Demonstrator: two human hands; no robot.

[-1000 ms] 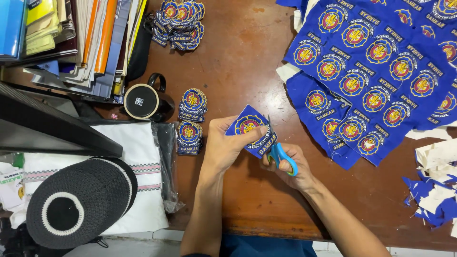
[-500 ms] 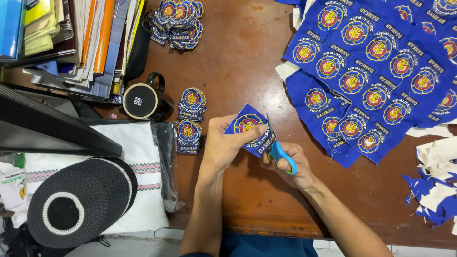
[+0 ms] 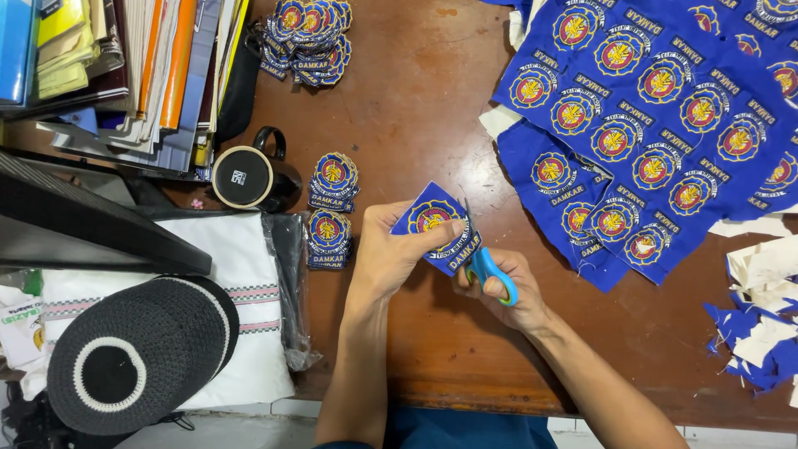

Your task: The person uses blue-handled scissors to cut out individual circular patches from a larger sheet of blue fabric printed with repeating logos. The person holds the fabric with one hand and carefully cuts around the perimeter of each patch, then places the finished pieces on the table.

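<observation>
My left hand [image 3: 397,249] pinches a blue embroidered patch [image 3: 428,211] with a round red and yellow emblem, holding it above the brown wooden table [image 3: 416,116]. My right hand [image 3: 504,291] grips blue-handled scissors [image 3: 485,268], whose blades reach up along the patch's right edge. To the right lies a large sheet of blue cloth [image 3: 657,108] covered with several uncut patches of the same kind. Just left of my left hand sit two small stacks of cut patches [image 3: 331,208].
A bigger heap of cut patches [image 3: 307,37] lies at the back. A black mug [image 3: 249,176], a pile of books and folders [image 3: 125,75], a black and white cap [image 3: 141,353] on white cloth [image 3: 241,274] fill the left. Blue and white offcuts [image 3: 761,324] lie at right.
Both hands have barely shifted; the patch is turned a little in my left hand while the scissors stay at its right edge.
</observation>
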